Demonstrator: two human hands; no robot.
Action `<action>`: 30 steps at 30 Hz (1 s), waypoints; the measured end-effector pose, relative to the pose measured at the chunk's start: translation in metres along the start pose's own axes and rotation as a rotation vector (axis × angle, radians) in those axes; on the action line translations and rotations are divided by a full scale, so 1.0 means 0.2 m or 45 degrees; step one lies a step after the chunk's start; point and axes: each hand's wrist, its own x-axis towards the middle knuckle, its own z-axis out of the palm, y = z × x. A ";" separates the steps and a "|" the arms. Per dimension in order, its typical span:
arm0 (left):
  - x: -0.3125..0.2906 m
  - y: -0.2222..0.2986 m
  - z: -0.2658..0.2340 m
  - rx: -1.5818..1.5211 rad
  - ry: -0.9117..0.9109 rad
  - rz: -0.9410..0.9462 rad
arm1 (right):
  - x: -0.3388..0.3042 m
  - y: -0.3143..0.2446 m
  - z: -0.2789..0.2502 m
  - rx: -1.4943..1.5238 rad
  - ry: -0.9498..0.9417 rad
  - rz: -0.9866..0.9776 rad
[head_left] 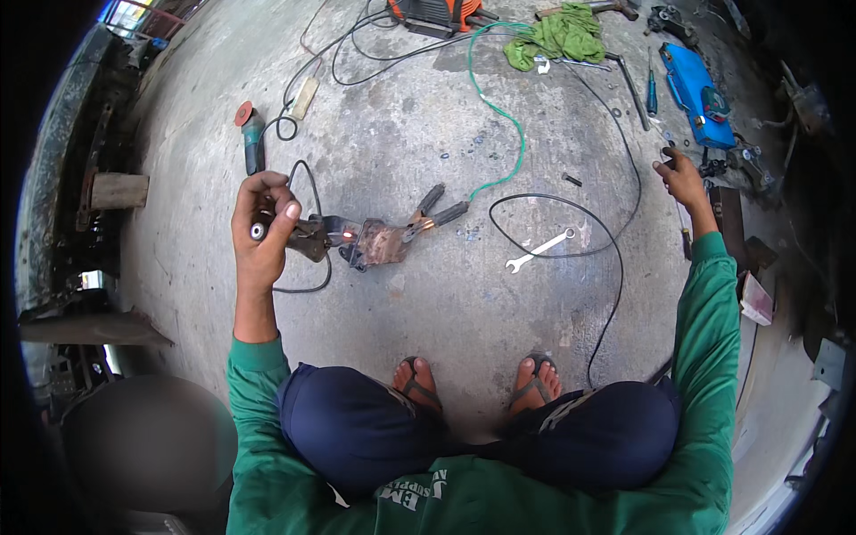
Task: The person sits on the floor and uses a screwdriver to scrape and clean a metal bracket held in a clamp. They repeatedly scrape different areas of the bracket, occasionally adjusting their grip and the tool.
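My left hand (259,218) is closed around a dark metal part whose round, hollow-looking end (258,232) pokes out between the fingers. That part meets a rusty metal bracket (382,243) lying on the concrete, and a small spot glows red-orange near the join (348,235). Biting the bracket's right side is a grounding clamp (434,216) with dark handles and a green cable (520,143). Out to the far right, my right hand (685,183) is stretched beside the tools with its fingers curled together. What lies between those fingertips is too small to make out.
An angle grinder (253,143) stands beyond my left hand. A combination wrench (539,251) lies mid-floor inside a black cable loop (615,254). An orange-black machine (437,13), green cloth (562,37), blue case (698,94) and screwdriver (652,92) are farther off. A wooden block (119,190) is left.
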 end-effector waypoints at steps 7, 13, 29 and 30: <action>0.35 0.08 -0.12 0.240 -0.308 -0.130 | 0.78 0.30 0.15 -0.336 0.403 0.043; 0.31 -0.10 -0.25 0.035 -0.119 -0.460 | 1.17 0.38 0.26 -0.438 0.457 -0.012; -0.13 -0.07 -0.28 -0.098 -0.160 -0.423 | 1.21 0.48 0.22 -0.490 0.343 -0.072; -0.15 -0.07 -0.28 -0.053 -0.187 -0.414 | 1.18 0.48 0.17 -0.449 0.408 -0.036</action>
